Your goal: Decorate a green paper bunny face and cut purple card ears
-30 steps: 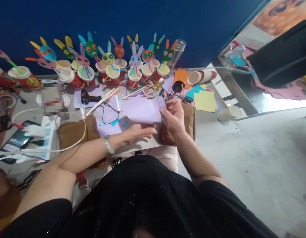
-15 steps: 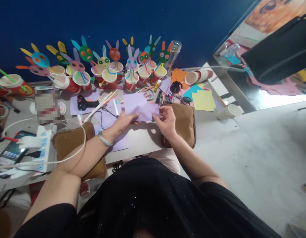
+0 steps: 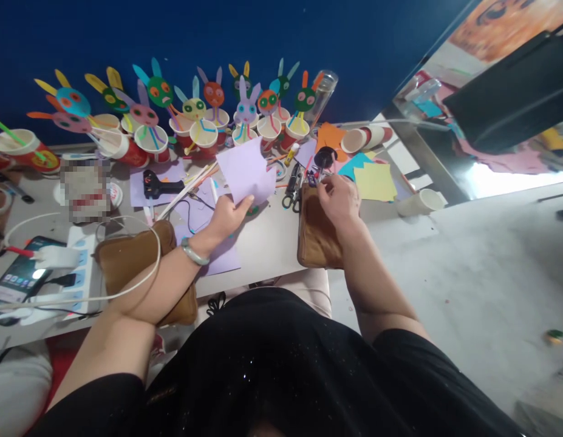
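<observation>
My left hand (image 3: 227, 217) pinches a sheet of lilac paper (image 3: 245, 170) by its lower edge and holds it tilted up above the table. My right hand (image 3: 339, 199) has reached to the right, over a brown cushion (image 3: 315, 237), with its fingers bent at a cluster of scissors and small tools (image 3: 315, 176); whether it grips one I cannot tell. A second pair of scissors (image 3: 291, 193) lies just left of that hand. More lilac paper (image 3: 220, 258) lies flat under my left wrist.
Paper cups with coloured bunny faces (image 3: 203, 136) line the blue wall. A black glue gun (image 3: 156, 185), straws, yellow paper (image 3: 376, 182) and a white cup (image 3: 420, 203) lie around. At left are a power strip (image 3: 78, 267), cables, a phone (image 3: 17, 276) and another brown cushion (image 3: 135, 258).
The lilac sheet went from flat on the table to lifted in both hands, then stayed in my left hand alone. My right hand let go and moved right to the tools.
</observation>
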`<act>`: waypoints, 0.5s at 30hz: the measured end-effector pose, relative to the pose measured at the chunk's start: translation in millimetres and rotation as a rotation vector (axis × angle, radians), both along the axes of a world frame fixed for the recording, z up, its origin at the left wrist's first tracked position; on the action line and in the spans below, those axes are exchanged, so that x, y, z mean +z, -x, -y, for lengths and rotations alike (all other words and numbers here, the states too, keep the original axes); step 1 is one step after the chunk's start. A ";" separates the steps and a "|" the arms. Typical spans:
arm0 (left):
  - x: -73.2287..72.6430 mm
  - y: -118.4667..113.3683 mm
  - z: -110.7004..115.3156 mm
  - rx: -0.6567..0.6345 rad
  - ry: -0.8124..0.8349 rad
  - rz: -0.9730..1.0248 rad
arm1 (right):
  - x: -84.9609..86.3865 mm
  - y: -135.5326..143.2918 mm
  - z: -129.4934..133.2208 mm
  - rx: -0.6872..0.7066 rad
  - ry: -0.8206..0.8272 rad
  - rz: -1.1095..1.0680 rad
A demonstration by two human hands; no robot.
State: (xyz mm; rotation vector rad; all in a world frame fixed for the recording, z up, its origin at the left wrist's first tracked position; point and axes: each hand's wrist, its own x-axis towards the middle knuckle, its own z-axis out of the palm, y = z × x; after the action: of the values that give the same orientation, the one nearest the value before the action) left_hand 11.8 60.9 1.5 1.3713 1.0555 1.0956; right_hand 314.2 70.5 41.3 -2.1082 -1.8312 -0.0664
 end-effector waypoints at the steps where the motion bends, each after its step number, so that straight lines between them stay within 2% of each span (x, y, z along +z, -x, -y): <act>1: -0.6 1.1 -0.9 0.016 -0.112 -0.114 | 1.8 2.1 -6.3 -0.006 0.057 0.039; 3: -0.6 3.3 -1.3 -0.008 -0.366 -0.351 | 4.5 8.7 -19.0 -0.011 0.153 0.112; 5: 0.7 4.3 -0.2 -0.092 -0.501 -0.466 | 6.3 16.9 -31.1 -0.011 0.238 0.184; 7: 2.4 4.7 0.0 -0.119 -0.449 -0.462 | 7.5 24.4 -41.4 -0.011 0.306 0.233; 11: 5.5 9.4 -5.8 0.008 -0.170 -0.386 | 8.6 29.8 -52.2 -0.027 0.333 0.240; 13: 7.9 11.7 -6.8 0.065 -0.176 -0.363 | 9.0 27.5 -50.8 -0.030 0.317 0.217; 15: 11.1 11.0 -4.0 0.059 -0.204 -0.275 | 9.8 24.8 -44.9 -0.024 0.299 0.197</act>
State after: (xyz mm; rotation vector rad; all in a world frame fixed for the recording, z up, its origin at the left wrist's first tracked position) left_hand 0.7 64.9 12.6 1.7003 1.2130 1.1020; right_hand 289.4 115.5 51.1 -2.4015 -2.0369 -0.0056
